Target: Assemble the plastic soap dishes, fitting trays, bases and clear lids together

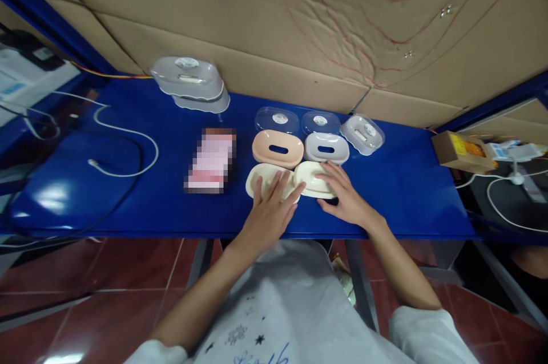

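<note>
Left hand (269, 210), fingers spread, resting on the left cream oval plastic piece (266, 177); right hand (345, 195), fingers parted, touching the adjoining right cream oval plastic piece (312, 178). Both pieces lie at the near side of the blue bench (385, 198), before the peach slotted oval tray (278, 141) and white slotted oval tray (327, 141).

Two bare forearms, the left forearm (209, 284) and the right forearm (400, 258), slant inward across the front edge of the worktop (411, 193), elbows bent on its near side. The left hand (270, 204), palm down above the worktop, fans its fingers toward the far side, thumb angled inward. The right hand (342, 193), just beside it over the worktop, curves its fingers forward and inward, thumb set apart nearer the front edge
</note>
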Demonstrator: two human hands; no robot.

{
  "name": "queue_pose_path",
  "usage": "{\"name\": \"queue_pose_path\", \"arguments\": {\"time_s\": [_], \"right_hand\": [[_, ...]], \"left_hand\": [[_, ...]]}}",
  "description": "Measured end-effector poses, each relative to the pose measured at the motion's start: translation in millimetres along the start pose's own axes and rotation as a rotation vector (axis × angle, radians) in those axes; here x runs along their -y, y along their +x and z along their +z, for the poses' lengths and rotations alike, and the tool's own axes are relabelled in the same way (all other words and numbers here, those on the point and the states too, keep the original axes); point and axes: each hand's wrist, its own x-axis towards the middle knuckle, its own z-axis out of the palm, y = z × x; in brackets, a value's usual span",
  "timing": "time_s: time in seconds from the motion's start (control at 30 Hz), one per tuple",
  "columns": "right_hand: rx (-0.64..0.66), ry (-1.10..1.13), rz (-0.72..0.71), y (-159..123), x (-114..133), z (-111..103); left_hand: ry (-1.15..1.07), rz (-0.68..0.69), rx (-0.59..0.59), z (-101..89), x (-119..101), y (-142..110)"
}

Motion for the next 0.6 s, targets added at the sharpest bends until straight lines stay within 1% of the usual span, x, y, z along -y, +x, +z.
{"name": "queue_pose_path", "arguments": {"time_s": [0.1,0.17,0.23,0.3,0.33,0.37,0.4,0.47,0.53,0.6], "right_hand": [[-0.035,-0.050,-0.008,8.4,-8.6,-10.8],[-0.118,-0.107,0.026,11.6,-20.7,-25.7],[-0.235,-0.196,0.123,15.6,-43.1,-42.0],[-0.326,-0.293,0.271,21.6,-75.3,-55.2],[-0.343,-0.319,0.348,25.1,-93.3,-59.9],[-0.338,-0.322,0.412,28.7,-111.1,-63.1],[-0.320,-0.303,0.447,32.0,-127.6,-65.3],[-0.311,-0.240,0.452,36.9,-152.8,-67.0],[-0.382,-0.165,0.455,37.9,-162.9,-67.1],[-0.505,-0.045,0.518,34.1,-155.0,-67.0]], "left_hand": [[0.020,0.001,-0.032,-1.1,3.5,8.5],[0.018,0.015,-0.071,-0.5,0.2,6.8],[-0.020,0.053,-0.117,0.8,-6.6,1.1],[-0.095,0.101,-0.165,1.7,-15.0,-5.8],[-0.144,0.125,-0.182,1.9,-19.2,-8.8],[-0.199,0.149,-0.197,1.7,-23.0,-11.3],[-0.259,0.168,-0.211,1.2,-26.3,-13.3],[-0.388,0.175,-0.237,-0.5,-31.1,-15.6],[-0.529,0.131,-0.256,-2.6,-33.6,-16.2],[-0.696,0.058,-0.251,-4.0,-35.0,-15.5]]}}
